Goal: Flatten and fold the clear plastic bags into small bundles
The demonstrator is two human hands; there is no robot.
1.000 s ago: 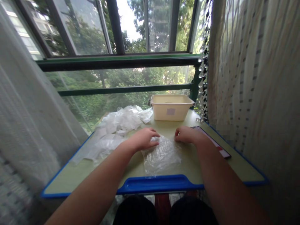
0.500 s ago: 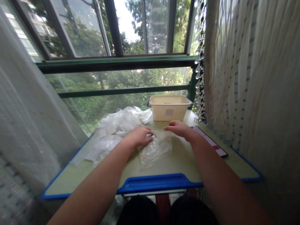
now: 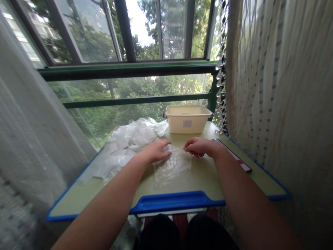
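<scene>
A crinkled clear plastic bag (image 3: 171, 169) lies on the table in front of me. My left hand (image 3: 158, 151) rests at its upper left edge, thumb and fingers spread apart. At the bag's upper right corner, my right hand (image 3: 198, 146) has its fingers curled, with thumb and forefinger pinched on the edge of the film. The exact grip is small and partly hidden by the fingers. Left of my left hand spreads a heap of clear and white plastic bags (image 3: 135, 133).
A cream plastic tub (image 3: 186, 125) with a small label stands at the back of the table (image 3: 208, 184). A phone (image 3: 244, 165) lies partly behind my right forearm. A blue rim with a raised tray (image 3: 171, 201) borders the front. Curtains hang on both sides.
My right hand has come down and slightly toward me, its fingers curling in at the bag's corner. My left hand has shifted slightly, its fingers still spread.
</scene>
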